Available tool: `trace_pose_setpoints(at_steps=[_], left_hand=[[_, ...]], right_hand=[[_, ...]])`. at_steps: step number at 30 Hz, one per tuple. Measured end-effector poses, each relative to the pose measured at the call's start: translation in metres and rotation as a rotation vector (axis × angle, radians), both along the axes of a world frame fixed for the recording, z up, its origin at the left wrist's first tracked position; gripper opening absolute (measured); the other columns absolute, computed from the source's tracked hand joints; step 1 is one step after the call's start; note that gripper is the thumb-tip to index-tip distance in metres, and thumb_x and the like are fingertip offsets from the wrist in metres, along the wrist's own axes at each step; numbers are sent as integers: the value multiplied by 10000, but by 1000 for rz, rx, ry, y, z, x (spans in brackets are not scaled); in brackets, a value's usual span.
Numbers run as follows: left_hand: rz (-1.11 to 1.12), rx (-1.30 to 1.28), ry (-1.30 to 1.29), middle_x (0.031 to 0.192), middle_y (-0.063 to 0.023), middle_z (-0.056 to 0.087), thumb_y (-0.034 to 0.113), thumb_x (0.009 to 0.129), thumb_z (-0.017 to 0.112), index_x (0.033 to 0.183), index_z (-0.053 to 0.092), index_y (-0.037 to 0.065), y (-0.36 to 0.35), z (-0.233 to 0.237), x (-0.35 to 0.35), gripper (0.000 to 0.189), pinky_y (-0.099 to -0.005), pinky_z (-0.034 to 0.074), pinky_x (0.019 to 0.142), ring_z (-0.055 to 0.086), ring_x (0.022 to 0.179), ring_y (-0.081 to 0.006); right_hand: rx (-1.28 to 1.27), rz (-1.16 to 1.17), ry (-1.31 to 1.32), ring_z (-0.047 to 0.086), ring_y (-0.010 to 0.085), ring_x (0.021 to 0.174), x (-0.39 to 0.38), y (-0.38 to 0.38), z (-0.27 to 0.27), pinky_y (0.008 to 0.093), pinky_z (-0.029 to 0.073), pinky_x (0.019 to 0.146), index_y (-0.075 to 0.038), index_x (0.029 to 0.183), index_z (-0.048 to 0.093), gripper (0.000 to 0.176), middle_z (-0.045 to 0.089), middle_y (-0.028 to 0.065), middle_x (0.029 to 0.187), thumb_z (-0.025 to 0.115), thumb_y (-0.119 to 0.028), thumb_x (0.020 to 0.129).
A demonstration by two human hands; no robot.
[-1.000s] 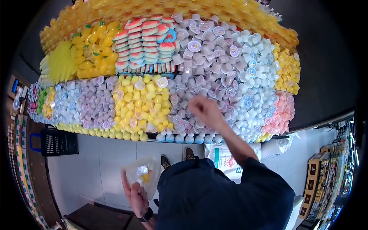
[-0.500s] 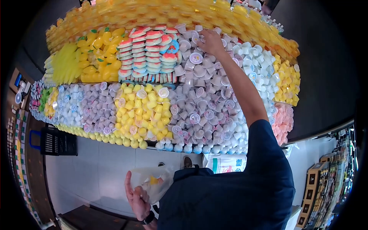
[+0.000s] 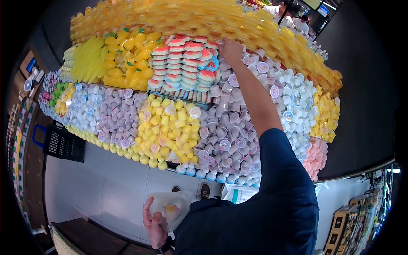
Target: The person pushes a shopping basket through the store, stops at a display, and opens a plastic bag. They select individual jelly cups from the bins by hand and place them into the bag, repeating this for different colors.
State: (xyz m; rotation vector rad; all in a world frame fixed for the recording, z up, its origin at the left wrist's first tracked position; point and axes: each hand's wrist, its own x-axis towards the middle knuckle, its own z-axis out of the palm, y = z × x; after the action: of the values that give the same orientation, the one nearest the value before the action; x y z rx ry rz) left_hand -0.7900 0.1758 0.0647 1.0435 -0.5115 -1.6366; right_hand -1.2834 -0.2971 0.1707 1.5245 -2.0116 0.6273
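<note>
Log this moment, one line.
left hand: holding plastic bag | yellow item: inside | right hand: at far edge of purple cups, grip unclear

Right hand at the far edge of the purple cups, left hand holding a bag.
The bare right hand [image 3: 231, 50] reaches to the pale purple plastic cups [image 3: 231, 106], beside the red-and-white rounded packs [image 3: 187, 63] and just below the piled yellow-orange plastic packs [image 3: 204, 19]. The bare left hand [image 3: 155, 225] holds the translucent plastic bag [image 3: 176, 206], with something yellow inside, above the pale tiled floor [image 3: 106, 187].
</note>
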Motion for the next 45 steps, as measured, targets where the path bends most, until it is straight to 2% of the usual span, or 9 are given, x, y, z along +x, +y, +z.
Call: trace_pose_setpoints(at_steps=[4,6,8,15,20,29,36,40,45], left_hand=[[-59,-18,67,1061,-88,632,6,892,508,1382,477,48,3,-11,11,493,-192,486,656,534,679,-62],[7,47,-110,594,78,435,27,920,479,1409,435,55,-7,11,-6,492,-184,216,387,300,422,-7],[49,6,-115,599,87,428,23,930,471,1403,440,56,-11,6,-6,475,-179,221,394,310,433,-2],[76,-58,-91,630,80,381,61,997,495,1236,489,69,-11,0,9,239,-201,197,436,284,484,-8],[53,-25,-174,634,82,368,79,1004,493,1175,489,72,-10,4,9,172,-201,186,446,270,493,-9],[-44,-99,-327,639,88,377,90,1007,498,1086,539,74,-5,1,18,90,-195,184,464,261,506,5],[-111,-137,-511,620,107,402,96,1011,486,1016,607,83,-4,-7,24,122,-193,203,476,286,521,11],[112,1,-539,646,109,420,124,995,540,950,622,103,-1,-14,37,96,-190,214,469,304,530,12],[145,-161,-459,662,116,400,148,1001,540,841,551,123,-1,-39,36,163,-201,185,450,285,527,15]], right_hand=[[-184,33,-176,694,352,920,-24,1,-5,460,541,820,-156,1074,712,360,726,164,970,710,-379,791],[-404,182,-197,697,289,887,-49,5,2,407,537,821,-91,1053,699,396,728,136,953,761,-385,796],[-475,542,-707,666,187,898,-97,-6,2,326,524,830,-49,1027,692,335,717,61,988,774,-306,829],[297,1165,-1655,607,271,1156,179,348,-106,394,496,991,-16,1272,566,440,614,154,1264,680,-100,856],[1052,1212,-1459,601,88,796,292,401,-160,263,489,687,-31,1190,632,335,661,41,1019,666,-78,861],[1120,1276,-1093,679,355,890,382,408,-215,392,519,821,-26,1064,661,208,706,162,999,540,-70,899],[1376,1248,-1036,659,384,972,402,410,-220,463,500,844,-59,1044,695,243,688,217,1014,540,-36,858],[1028,1416,-923,647,403,1006,377,418,-240,479,499,866,-80,1124,691,310,685,207,1045,569,-56,841],[1046,1277,-1088,665,294,944,276,405,-188,371,519,836,-24,1123,660,209,682,157,1061,584,-143,968]])
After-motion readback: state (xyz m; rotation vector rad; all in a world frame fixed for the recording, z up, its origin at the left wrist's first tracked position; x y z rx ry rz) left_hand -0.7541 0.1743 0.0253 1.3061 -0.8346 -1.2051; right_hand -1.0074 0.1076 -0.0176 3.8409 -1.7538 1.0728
